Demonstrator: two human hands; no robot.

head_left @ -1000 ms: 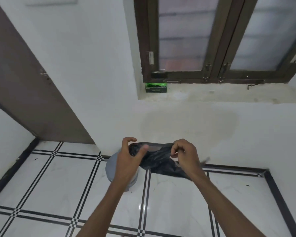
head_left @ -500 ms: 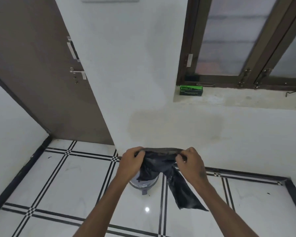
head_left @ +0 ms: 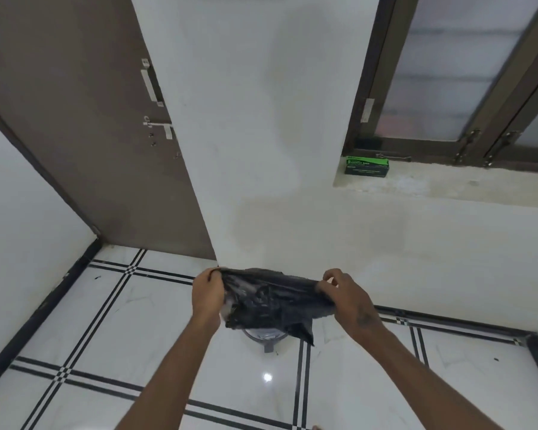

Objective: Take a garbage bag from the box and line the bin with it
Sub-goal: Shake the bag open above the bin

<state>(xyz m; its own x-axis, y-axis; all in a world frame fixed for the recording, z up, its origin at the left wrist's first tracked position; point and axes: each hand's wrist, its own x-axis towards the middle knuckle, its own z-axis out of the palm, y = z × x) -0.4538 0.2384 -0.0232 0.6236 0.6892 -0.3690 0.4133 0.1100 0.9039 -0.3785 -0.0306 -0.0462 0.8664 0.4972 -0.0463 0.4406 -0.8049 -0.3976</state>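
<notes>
A black garbage bag (head_left: 274, 302) is stretched between both hands above the floor. My left hand (head_left: 208, 293) pinches its left edge and my right hand (head_left: 347, 297) pinches its right edge. Under the bag stands a small grey bin (head_left: 265, 336) with a foot pedal; the bag hides most of it, only its near rim shows. The green box of garbage bags (head_left: 367, 166) sits on the window sill at the upper right, far from both hands.
A white wall (head_left: 261, 150) rises straight ahead behind the bin. A brown door (head_left: 90, 135) stands at the left. The window sill (head_left: 448, 187) juts out at the right under a brown window frame. White floor tiles (head_left: 137, 330) with black lines lie all around.
The view has swung left and closer to the bin. My hands have spread the bag wider, and its hanging tail has drawn up shorter over the bin.
</notes>
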